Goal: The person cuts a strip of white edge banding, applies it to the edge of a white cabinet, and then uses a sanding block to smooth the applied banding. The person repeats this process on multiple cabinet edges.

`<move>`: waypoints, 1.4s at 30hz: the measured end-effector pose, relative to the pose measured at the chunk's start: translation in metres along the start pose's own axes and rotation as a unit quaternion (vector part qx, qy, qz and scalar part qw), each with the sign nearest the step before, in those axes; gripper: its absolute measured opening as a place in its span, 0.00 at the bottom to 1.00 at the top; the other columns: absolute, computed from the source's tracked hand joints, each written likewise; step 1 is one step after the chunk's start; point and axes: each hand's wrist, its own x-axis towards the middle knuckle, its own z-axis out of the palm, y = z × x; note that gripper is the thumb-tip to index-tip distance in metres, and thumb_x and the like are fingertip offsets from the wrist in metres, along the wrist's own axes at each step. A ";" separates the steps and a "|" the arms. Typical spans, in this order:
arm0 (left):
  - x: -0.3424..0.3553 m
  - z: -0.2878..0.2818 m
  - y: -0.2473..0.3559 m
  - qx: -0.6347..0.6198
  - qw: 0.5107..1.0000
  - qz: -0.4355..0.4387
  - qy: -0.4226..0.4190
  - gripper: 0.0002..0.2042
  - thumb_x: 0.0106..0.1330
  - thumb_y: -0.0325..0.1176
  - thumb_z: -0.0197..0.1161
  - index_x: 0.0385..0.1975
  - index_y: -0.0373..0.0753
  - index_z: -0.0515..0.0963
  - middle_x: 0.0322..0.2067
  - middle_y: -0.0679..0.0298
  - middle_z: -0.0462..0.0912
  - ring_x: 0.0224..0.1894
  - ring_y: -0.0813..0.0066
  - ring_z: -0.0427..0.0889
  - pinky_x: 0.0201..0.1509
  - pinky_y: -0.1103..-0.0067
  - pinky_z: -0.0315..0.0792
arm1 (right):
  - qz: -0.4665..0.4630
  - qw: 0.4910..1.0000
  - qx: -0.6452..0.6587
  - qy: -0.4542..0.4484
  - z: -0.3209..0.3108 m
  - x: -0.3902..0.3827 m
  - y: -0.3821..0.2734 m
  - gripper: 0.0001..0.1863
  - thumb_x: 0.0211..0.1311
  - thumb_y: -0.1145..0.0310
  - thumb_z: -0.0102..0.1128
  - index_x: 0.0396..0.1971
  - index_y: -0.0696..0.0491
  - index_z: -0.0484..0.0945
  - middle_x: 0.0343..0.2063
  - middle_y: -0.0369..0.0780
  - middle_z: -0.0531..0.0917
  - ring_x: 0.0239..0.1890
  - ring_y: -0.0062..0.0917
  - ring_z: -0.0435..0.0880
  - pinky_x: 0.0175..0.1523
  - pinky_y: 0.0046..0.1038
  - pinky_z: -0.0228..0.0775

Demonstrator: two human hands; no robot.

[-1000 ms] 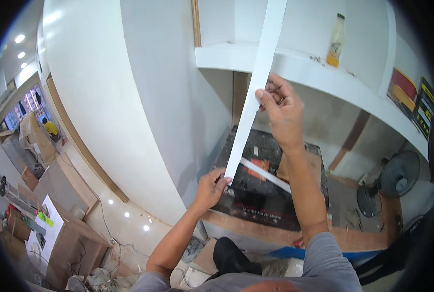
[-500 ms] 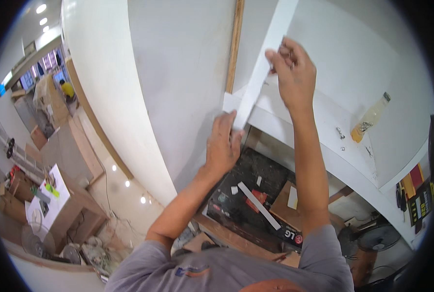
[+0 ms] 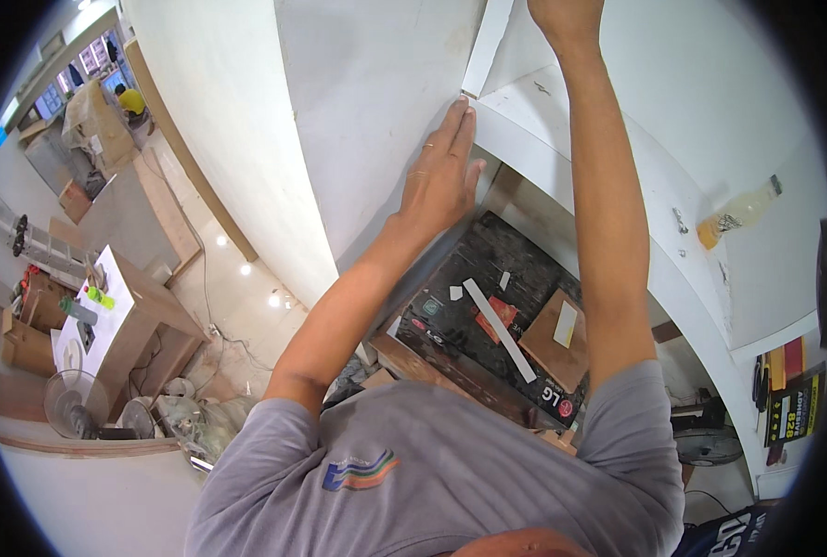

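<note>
My left hand (image 3: 441, 176) is open, its fingers stretched out along the grey wall panel (image 3: 367, 102). Its fingertips reach the bottom end of a narrow white strip (image 3: 488, 51), where the strip meets the corner of the white shelf (image 3: 618, 176). Higher up, my right hand (image 3: 567, 20) is cut off by the top edge of the view, beside the strip. Its fingers are out of sight, so what they hold or touch is hidden.
A bottle with orange liquid (image 3: 738, 215) and small silvery bits (image 3: 680, 221) are on the shelf. Below lies a black box (image 3: 441, 316) bearing a loose white strip (image 3: 499, 330) and a brown board (image 3: 553, 343). Fans (image 3: 75, 408) stand at lower left; a person in yellow (image 3: 130, 100) is far off.
My right hand has moved up along the strip to the top edge of the view. My left fingers have straightened at the strip's bottom end. The whole view has shifted.
</note>
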 end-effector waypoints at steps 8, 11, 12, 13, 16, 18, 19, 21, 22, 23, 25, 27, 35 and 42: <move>0.006 0.023 -0.015 -0.009 1.000 -0.022 -0.015 0.34 0.67 0.25 0.64 0.73 0.26 0.61 0.77 0.43 0.57 0.75 0.39 0.64 0.75 0.60 0.67 | -0.020 0.995 -0.100 -0.019 0.008 -0.011 0.014 0.21 0.65 0.68 0.70 0.56 0.59 0.81 0.37 0.49 0.88 0.40 0.35 0.89 0.46 0.35 0.81; 0.006 0.029 -0.013 0.013 0.999 -0.035 -0.027 0.36 0.66 0.26 0.64 0.75 0.29 0.59 0.79 0.45 0.53 0.67 0.39 0.71 0.67 0.57 0.73 | -0.117 0.968 -0.221 -0.020 0.006 -0.011 0.017 0.26 0.62 0.68 0.75 0.59 0.60 0.81 0.29 0.39 0.81 0.33 0.24 0.82 0.42 0.31 0.79; 0.007 0.030 -0.012 0.051 0.999 -0.007 0.005 0.37 0.66 0.27 0.65 0.76 0.31 0.59 0.80 0.47 0.52 0.61 0.40 0.77 0.62 0.57 0.77 | -0.066 0.988 -0.137 0.001 0.009 -0.014 0.014 0.33 0.58 0.69 0.77 0.64 0.58 0.78 0.28 0.40 0.78 0.32 0.29 0.79 0.44 0.34 0.78; 0.007 0.031 -0.011 0.046 0.999 0.001 0.028 0.37 0.66 0.27 0.66 0.76 0.32 0.59 0.80 0.47 0.52 0.60 0.40 0.77 0.62 0.57 0.77 | -0.029 0.996 -0.083 -0.032 0.007 -0.017 0.012 0.39 0.56 0.74 0.76 0.69 0.59 0.70 0.33 0.42 0.76 0.36 0.35 0.77 0.45 0.36 0.75; 0.007 0.028 -0.008 0.003 0.999 0.012 0.031 0.34 0.67 0.27 0.65 0.73 0.27 0.63 0.79 0.44 0.55 0.62 0.41 0.77 0.65 0.59 0.75 | 0.023 0.996 -0.069 -0.046 0.002 -0.015 0.004 0.44 0.55 0.77 0.77 0.73 0.57 0.67 0.44 0.44 0.77 0.39 0.35 0.79 0.45 0.35 0.76; 0.007 0.024 -0.007 0.008 0.998 0.028 0.051 0.34 0.67 0.28 0.64 0.73 0.27 0.63 0.78 0.44 0.56 0.62 0.41 0.77 0.66 0.59 0.74 | 0.017 0.998 -0.065 -0.016 -0.003 -0.002 -0.004 0.43 0.54 0.75 0.79 0.72 0.55 0.70 0.50 0.46 0.74 0.43 0.32 0.80 0.45 0.32 0.78; 0.007 0.022 -0.007 0.000 0.999 0.018 0.042 0.33 0.68 0.28 0.64 0.73 0.26 0.63 0.78 0.44 0.57 0.62 0.41 0.77 0.67 0.59 0.74 | 0.009 0.998 -0.068 0.002 -0.002 0.004 -0.009 0.42 0.54 0.74 0.80 0.71 0.54 0.72 0.53 0.46 0.73 0.45 0.30 0.80 0.45 0.30 0.78; 0.006 0.019 -0.008 -0.005 1.000 0.005 0.008 0.34 0.70 0.30 0.62 0.74 0.27 0.61 0.79 0.46 0.53 0.64 0.40 0.76 0.69 0.59 0.72 | -0.066 0.988 -0.135 0.026 -0.006 0.039 -0.012 0.39 0.57 0.72 0.77 0.71 0.53 0.72 0.64 0.50 0.68 0.53 0.40 0.80 0.56 0.37 0.77; 0.008 0.018 -0.007 0.000 1.000 -0.007 -0.009 0.34 0.70 0.30 0.62 0.75 0.28 0.60 0.79 0.47 0.52 0.64 0.40 0.75 0.70 0.59 0.72 | -0.124 0.976 -0.172 0.051 -0.007 0.064 -0.014 0.38 0.58 0.72 0.76 0.71 0.53 0.72 0.65 0.51 0.68 0.55 0.42 0.80 0.60 0.39 0.76; 0.008 0.018 -0.008 -0.002 0.999 -0.023 -0.029 0.34 0.70 0.30 0.62 0.75 0.28 0.59 0.80 0.47 0.51 0.64 0.39 0.75 0.70 0.58 0.72 | -0.179 0.959 -0.206 0.074 -0.007 0.088 -0.016 0.38 0.59 0.71 0.75 0.71 0.53 0.73 0.66 0.52 0.69 0.56 0.44 0.79 0.63 0.41 0.74; 0.008 0.017 -0.008 -0.002 0.998 -0.033 -0.047 0.35 0.71 0.31 0.61 0.76 0.29 0.58 0.80 0.48 0.49 0.65 0.39 0.74 0.70 0.58 0.71 | -0.204 0.949 -0.233 0.058 -0.006 0.140 -0.020 0.35 0.61 0.70 0.72 0.70 0.54 0.74 0.72 0.53 0.66 0.61 0.49 0.77 0.70 0.45 0.67; 0.008 0.016 -0.008 -0.007 0.998 -0.040 -0.057 0.36 0.70 0.31 0.62 0.77 0.29 0.57 0.80 0.48 0.48 0.66 0.40 0.73 0.71 0.58 0.71 | -0.260 0.916 -0.300 0.065 -0.005 0.180 -0.020 0.33 0.62 0.71 0.70 0.68 0.55 0.75 0.72 0.52 0.68 0.63 0.49 0.77 0.70 0.46 0.68; 0.007 0.014 -0.009 -0.015 0.998 -0.030 -0.045 0.37 0.70 0.31 0.63 0.77 0.29 0.56 0.81 0.50 0.48 0.65 0.40 0.74 0.71 0.59 0.71 | -0.254 0.906 -0.340 -0.001 0.013 0.229 -0.008 0.27 0.63 0.72 0.67 0.64 0.57 0.78 0.70 0.49 0.75 0.67 0.50 0.76 0.71 0.47 0.70; 0.006 0.016 -0.006 0.001 0.998 -0.037 -0.058 0.38 0.70 0.32 0.64 0.78 0.30 0.55 0.81 0.49 0.46 0.63 0.41 0.75 0.69 0.59 0.72 | -0.236 0.930 -0.280 0.029 0.012 0.245 -0.007 0.26 0.58 0.74 0.68 0.60 0.58 0.83 0.69 0.60 0.72 0.67 0.51 0.76 0.71 0.45 0.70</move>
